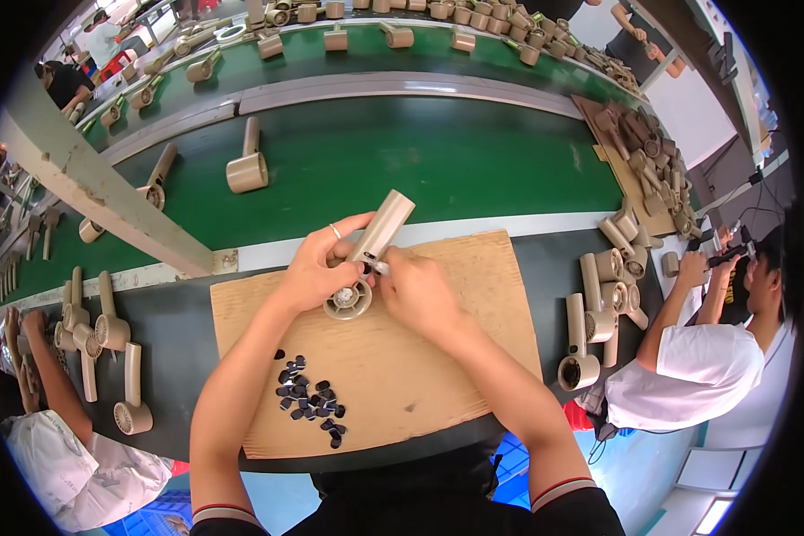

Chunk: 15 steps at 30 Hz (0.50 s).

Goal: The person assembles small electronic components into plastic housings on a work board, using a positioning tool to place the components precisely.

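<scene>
My left hand (pixel 317 268) is wrapped round a beige hair dryer housing (pixel 387 223), held tilted over a cardboard sheet (pixel 456 375). The handle points up and away, and the round barrel with its spoked inside faces me. My right hand (pixel 417 290) is closed, its fingertips pressed together at the joint of handle and barrel. A small pale piece shows by those fingertips, too small to name. Next to it, a small black part (pixel 366 267) sits at the left thumb tip. Several small black oval pieces (pixel 305 399) lie loose on the cardboard near my left forearm.
Beige housings stand in groups on the dark table to the left (pixel 112 330) and right (pixel 598 308). Beyond runs a green conveyor belt (pixel 402 152) carrying more housings. A white post (pixel 107 188) rises at left. Co-workers sit on both sides (pixel 688 375).
</scene>
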Tool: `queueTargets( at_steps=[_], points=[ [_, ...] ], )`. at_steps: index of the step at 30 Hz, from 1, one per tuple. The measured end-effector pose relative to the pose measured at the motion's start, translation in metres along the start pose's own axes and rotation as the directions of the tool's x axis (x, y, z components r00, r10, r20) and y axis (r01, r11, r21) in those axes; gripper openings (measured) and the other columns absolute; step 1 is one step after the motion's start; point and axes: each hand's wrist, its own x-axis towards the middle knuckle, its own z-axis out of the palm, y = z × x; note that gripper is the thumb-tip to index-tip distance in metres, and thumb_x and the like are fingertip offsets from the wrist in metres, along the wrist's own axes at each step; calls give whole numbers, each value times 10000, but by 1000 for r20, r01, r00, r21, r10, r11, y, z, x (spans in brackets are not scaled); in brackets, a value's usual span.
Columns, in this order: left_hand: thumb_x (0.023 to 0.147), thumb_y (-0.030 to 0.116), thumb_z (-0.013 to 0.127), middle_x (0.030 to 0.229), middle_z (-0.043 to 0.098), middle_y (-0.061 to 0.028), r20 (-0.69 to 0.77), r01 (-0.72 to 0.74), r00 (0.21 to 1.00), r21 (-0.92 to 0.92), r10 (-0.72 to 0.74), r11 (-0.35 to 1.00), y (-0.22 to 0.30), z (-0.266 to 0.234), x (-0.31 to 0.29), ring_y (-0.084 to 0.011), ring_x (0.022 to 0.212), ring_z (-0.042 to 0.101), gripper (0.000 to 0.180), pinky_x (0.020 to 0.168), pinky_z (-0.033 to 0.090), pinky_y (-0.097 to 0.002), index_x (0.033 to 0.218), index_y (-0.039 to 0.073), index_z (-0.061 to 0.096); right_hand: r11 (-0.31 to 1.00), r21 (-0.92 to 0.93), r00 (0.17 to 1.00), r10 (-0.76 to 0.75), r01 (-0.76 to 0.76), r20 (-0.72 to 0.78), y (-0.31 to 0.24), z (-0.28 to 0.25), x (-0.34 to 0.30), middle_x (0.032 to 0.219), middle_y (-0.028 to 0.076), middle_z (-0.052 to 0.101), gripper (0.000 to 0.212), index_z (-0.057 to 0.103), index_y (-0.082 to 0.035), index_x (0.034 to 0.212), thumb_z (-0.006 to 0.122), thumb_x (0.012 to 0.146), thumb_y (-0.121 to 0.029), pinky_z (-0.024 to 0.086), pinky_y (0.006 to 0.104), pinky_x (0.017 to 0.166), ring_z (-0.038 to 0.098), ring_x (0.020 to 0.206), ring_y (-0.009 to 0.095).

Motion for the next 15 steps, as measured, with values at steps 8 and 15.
queueTargets(
  at_steps=[8, 15],
  points=[
    [768, -41, 486, 894, 695, -130, 32, 21, 999, 23, -21, 1000, -3, -4, 2, -147, 772, 689, 689, 699, 554, -282, 1452, 12, 420, 972, -201, 988, -96, 119, 122, 3, -7, 1, 792, 230, 664, 94, 542, 17, 900, 573, 833, -40, 531, 497, 619, 669, 724, 411],
    [740, -45, 476, 902, 694, -139, 27, 24, 999, 3, -24, 1000, -5, -6, 3, -157, 757, 681, 707, 708, 549, -286, 1444, -10, 421, 991, -127, 977, -18, 46, 212, -3, -15, 2, 795, 257, 656, 168, 549, 49, 970, 583, 817, -10, 525, 499, 643, 655, 748, 430]
  ],
)
